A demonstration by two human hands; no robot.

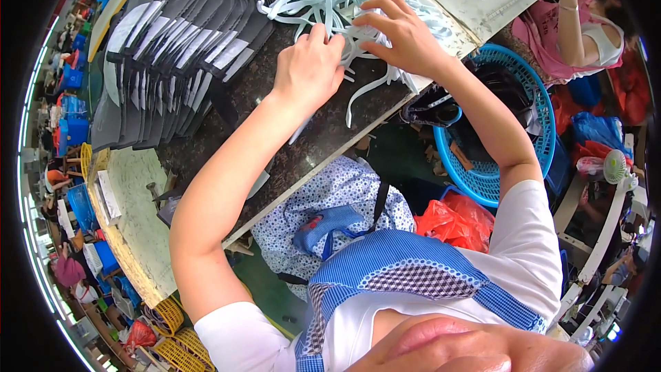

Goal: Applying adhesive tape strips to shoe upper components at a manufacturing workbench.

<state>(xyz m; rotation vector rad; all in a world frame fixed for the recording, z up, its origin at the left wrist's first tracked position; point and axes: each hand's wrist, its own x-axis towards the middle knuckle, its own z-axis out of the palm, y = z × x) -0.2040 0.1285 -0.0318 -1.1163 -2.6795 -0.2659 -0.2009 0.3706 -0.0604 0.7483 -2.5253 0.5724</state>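
Observation:
A tangled heap of thin pale blue strips [323, 3] lies on the dark speckled tabletop [289, 158]. At the near left side of the heap is my left hand [308, 69], its fingers curled closed against the strips. One pale strip end [299, 132] shows below my left wrist; what the fingertips pinch is partly hidden. My right hand [403, 33] arches over the heap's right part, fingers bent and apart, touching the strips. A loose strip [351, 107] curves down toward the table edge between both hands.
Stacked black-and-grey cut pieces [182, 48] with white patches cover the table's left. Below the right edge stands a blue plastic basket [499, 196] holding black items. Near my lap are a patterned cloth bag [330, 189] and red plastic bags [454, 220]. A co-worker in pink [551, 34] sits at far right.

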